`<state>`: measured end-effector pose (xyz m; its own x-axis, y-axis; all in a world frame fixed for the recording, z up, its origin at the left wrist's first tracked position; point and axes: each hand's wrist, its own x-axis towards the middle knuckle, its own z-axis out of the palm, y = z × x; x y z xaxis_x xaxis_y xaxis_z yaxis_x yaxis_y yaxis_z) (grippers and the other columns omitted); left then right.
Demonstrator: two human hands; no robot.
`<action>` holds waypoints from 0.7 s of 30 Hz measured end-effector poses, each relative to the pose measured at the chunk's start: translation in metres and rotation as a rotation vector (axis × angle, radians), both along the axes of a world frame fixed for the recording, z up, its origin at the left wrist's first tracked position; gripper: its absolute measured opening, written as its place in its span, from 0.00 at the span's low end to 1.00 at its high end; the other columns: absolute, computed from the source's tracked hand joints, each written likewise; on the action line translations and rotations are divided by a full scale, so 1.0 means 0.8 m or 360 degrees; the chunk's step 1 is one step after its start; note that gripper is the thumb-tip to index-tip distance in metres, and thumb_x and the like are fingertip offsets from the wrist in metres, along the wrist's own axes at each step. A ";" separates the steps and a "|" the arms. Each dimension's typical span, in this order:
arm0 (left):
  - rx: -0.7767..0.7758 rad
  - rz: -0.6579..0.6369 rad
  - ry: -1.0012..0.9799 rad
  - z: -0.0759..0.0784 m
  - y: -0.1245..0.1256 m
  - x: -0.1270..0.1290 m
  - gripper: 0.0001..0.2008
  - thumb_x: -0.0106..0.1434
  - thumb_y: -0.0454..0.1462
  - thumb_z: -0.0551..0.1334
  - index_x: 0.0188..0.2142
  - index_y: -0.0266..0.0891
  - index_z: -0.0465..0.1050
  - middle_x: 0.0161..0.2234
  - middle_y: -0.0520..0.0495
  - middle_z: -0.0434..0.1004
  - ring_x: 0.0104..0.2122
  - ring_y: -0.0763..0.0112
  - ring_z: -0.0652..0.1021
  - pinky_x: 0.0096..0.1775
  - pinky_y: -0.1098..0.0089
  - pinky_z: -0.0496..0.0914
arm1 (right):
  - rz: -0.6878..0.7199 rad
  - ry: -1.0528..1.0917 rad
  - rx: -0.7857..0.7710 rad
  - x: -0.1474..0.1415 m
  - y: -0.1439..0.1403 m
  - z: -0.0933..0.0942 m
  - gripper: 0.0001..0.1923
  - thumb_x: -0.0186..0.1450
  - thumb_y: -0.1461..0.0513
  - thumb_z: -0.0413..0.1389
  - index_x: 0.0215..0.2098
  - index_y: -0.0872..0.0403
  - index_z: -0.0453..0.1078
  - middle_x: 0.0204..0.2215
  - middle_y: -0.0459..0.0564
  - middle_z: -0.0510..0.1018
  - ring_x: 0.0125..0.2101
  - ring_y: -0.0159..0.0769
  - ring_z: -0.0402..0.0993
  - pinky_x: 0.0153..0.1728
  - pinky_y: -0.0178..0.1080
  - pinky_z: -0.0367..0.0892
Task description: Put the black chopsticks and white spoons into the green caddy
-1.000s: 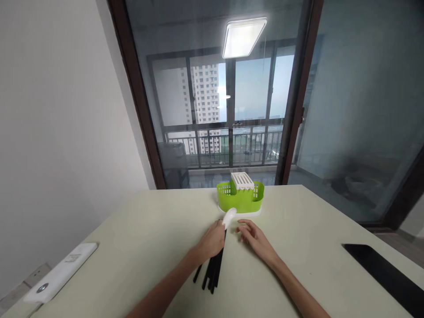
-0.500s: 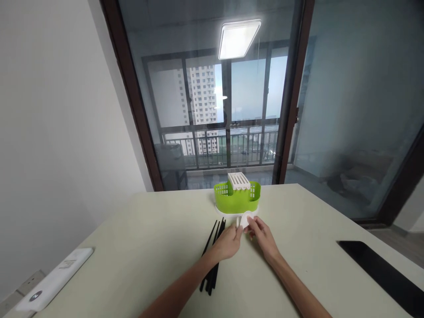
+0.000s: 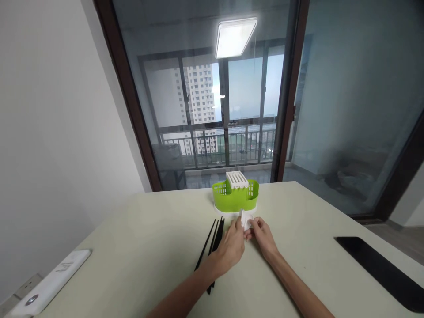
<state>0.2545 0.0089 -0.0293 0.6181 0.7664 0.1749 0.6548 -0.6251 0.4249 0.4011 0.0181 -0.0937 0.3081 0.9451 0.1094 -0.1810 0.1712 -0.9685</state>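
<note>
A small white spoon is pinched between the fingertips of both hands, just above the table. My left hand grips it from the left and my right hand from the right. The spoon sits right in front of a green slotted cutlery holder with a white insert on a white base. Several black chopsticks lie on the table to the left of my left hand, partly hidden under my wrist.
A white remote-like device lies near the table's left edge. A flat black slab rests at the right edge. A large glass door rises behind the table's far edge, and a white wall stands to the left.
My left hand lifted the spoon off the chopsticks and carried it right toward the holder. My right hand closed in and now grips it too.
</note>
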 end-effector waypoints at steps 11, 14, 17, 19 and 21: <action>0.0151 0.0088 0.0257 -0.013 -0.001 0.018 0.42 0.62 0.24 0.52 0.73 0.39 0.40 0.57 0.33 0.69 0.52 0.55 0.75 0.53 0.60 0.72 | -0.0117 -0.0257 -0.0029 0.005 0.001 -0.003 0.26 0.65 0.35 0.50 0.31 0.46 0.59 0.16 0.42 0.74 0.17 0.39 0.70 0.24 0.41 0.68; 0.0135 0.0089 0.0299 -0.021 -0.002 0.016 0.40 0.63 0.24 0.52 0.73 0.36 0.42 0.59 0.30 0.68 0.57 0.51 0.73 0.57 0.56 0.69 | -0.0165 -0.0408 -0.0064 0.003 -0.001 -0.003 0.24 0.67 0.36 0.48 0.37 0.46 0.62 0.19 0.42 0.77 0.19 0.41 0.74 0.27 0.42 0.69; 0.0095 0.0065 0.0310 -0.029 -0.005 0.018 0.38 0.63 0.24 0.51 0.72 0.28 0.44 0.61 0.24 0.65 0.59 0.45 0.71 0.58 0.51 0.68 | -0.0198 -0.0586 -0.0072 0.002 -0.002 -0.004 0.23 0.68 0.39 0.49 0.45 0.47 0.64 0.29 0.46 0.82 0.26 0.43 0.78 0.33 0.43 0.71; 0.0064 0.0049 0.0302 -0.035 -0.006 0.022 0.37 0.62 0.24 0.50 0.71 0.25 0.47 0.61 0.21 0.65 0.59 0.42 0.71 0.57 0.48 0.68 | -0.0216 -0.0720 -0.0080 0.003 -0.002 -0.005 0.24 0.67 0.41 0.52 0.49 0.48 0.66 0.34 0.49 0.84 0.31 0.44 0.80 0.38 0.44 0.71; 0.0029 0.0031 0.0278 -0.040 -0.007 0.025 0.36 0.62 0.24 0.51 0.70 0.25 0.50 0.59 0.22 0.67 0.57 0.41 0.73 0.56 0.47 0.70 | -0.0234 -0.0859 -0.0096 0.005 -0.002 -0.007 0.23 0.66 0.43 0.54 0.51 0.48 0.70 0.36 0.51 0.84 0.34 0.46 0.80 0.41 0.45 0.70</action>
<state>0.2744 0.0031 -0.0616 0.6252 0.7763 0.0801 0.7298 -0.6179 0.2926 0.4051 0.0165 -0.0995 0.3524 0.9058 0.2351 0.3646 0.0985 -0.9259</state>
